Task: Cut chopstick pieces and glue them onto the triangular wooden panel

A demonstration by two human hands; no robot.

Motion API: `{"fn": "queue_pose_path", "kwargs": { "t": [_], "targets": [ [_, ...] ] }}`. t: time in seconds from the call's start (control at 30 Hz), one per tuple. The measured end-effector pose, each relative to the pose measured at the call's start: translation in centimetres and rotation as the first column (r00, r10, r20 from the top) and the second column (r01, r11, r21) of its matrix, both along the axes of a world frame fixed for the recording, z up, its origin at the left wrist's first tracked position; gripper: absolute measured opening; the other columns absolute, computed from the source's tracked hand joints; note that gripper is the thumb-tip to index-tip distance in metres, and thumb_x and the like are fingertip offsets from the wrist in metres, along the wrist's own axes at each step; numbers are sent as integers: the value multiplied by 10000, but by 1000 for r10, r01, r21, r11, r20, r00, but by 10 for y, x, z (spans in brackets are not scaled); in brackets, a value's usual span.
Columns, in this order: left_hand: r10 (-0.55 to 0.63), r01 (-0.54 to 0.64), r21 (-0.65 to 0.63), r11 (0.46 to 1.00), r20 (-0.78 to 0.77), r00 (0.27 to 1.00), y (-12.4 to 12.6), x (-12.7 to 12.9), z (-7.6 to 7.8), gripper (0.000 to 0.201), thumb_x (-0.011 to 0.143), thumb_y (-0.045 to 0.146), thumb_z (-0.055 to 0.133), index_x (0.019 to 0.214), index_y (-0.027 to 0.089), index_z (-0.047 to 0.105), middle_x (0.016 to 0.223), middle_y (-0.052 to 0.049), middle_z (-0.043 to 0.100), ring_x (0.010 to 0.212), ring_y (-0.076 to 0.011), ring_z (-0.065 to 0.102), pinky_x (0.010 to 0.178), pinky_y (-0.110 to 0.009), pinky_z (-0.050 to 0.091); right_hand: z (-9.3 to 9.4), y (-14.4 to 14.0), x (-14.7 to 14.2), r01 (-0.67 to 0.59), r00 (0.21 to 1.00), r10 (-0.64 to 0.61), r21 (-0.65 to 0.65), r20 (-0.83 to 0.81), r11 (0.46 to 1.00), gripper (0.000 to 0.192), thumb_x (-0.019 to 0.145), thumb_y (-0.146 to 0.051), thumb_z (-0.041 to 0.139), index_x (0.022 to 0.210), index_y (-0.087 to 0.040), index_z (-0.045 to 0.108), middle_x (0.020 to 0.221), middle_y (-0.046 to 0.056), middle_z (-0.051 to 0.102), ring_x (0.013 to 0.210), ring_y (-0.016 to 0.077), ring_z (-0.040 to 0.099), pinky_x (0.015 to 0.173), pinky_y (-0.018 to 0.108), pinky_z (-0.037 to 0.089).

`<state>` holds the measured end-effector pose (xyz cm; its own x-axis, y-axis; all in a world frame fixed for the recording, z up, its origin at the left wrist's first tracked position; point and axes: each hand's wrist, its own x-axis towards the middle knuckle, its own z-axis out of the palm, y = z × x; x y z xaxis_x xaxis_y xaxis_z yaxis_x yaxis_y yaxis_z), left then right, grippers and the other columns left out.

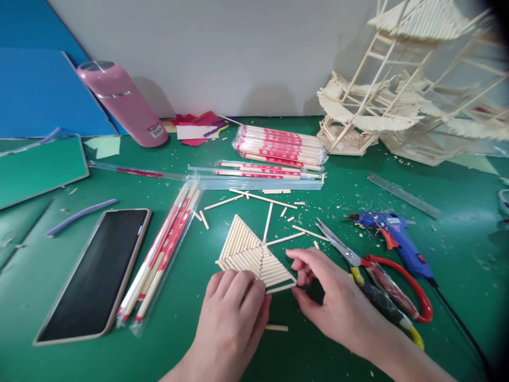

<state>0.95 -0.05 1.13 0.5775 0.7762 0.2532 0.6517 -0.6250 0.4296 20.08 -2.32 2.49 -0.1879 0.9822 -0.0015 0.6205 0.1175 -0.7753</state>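
A flat panel of glued wooden sticks (248,249) lies on the green table (318,350). My left hand (233,313) rests palm down on its near edge, fingers together and pressing on it. My right hand (330,297) pinches a short stick (280,288) against the panel's near right edge between thumb and fingers. Another short stick (276,328) lies loose between my hands.
Scissors (377,273) and a blue glue gun (392,239) lie right of my hands. A phone (97,270) and wrapped chopsticks (163,254) lie left. Chopstick packs (278,146), glue sticks, a ruler (403,195), a pink bottle (123,103) and a stick model (409,85) stand farther back.
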Motion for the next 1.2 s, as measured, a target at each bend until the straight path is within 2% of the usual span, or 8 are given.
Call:
{"fn": "queue_pose_path", "kwargs": {
  "t": [0.3,0.53,0.73,0.8,0.87,0.97,1.07,1.2],
  "targets": [
    [-7,7,-22,1000,2,1000,-2,-2,2,91,819,126,478,854,172,547,790,-44,537,708,-183,454,646,-336,344,6,-1,0,-84,982,80,16,169,996,173,795,-99,467,879,-219,559,838,8,486,707,110,512,643,242,446],
    [-89,91,107,990,-20,996,-7,2,3,155,850,142,434,903,189,572,805,-31,565,748,-184,459,737,-357,316,2,-7,-3,-185,914,152,52,377,981,191,877,-165,385,797,-192,556,794,23,486,733,153,484,621,289,409],
    [-152,158,200,967,-41,987,-12,12,9,229,856,145,360,856,205,581,743,-30,571,724,-199,474,703,-368,300,18,-20,-5,-176,938,148,65,312,982,161,883,-212,396,798,-202,533,784,20,513,715,152,506,602,281,424],
    [-149,148,168,975,-7,989,-11,11,12,229,856,156,355,829,208,576,716,-32,556,702,-197,468,674,-365,311,24,-22,9,-96,971,68,112,229,989,85,862,-236,447,863,-217,530,807,16,536,721,143,528,608,267,440],
    [-121,119,85,989,22,992,-8,6,16,219,854,150,357,862,206,568,740,-41,546,689,-190,464,648,-353,336,26,-24,35,131,966,-175,226,190,965,136,834,-289,505,956,-232,520,828,20,564,721,140,553,627,263,458],
    [-14,22,-58,998,137,991,-2,-4,18,196,857,128,370,911,196,546,830,-59,529,737,-178,489,654,-322,405,19,-26,90,527,696,-650,397,306,751,173,797,-357,536,923,-239,533,824,51,589,699,164,577,613,279,466],
    [88,-52,-145,988,258,962,4,-11,15,170,869,145,383,871,188,547,889,-69,527,825,-175,515,701,-295,453,4,-26,135,594,598,-702,374,387,712,279,743,-342,584,952,-166,527,883,164,587,656,213,588,527,332,452],
    [75,-30,-156,987,292,954,9,-9,9,172,871,152,395,865,177,565,875,-69,552,820,-174,522,758,-326,453,-13,-23,157,553,651,-630,305,423,776,258,697,-329,624,874,-151,563,792,168,644,593,205,628,490,297,477]
  ]
}}
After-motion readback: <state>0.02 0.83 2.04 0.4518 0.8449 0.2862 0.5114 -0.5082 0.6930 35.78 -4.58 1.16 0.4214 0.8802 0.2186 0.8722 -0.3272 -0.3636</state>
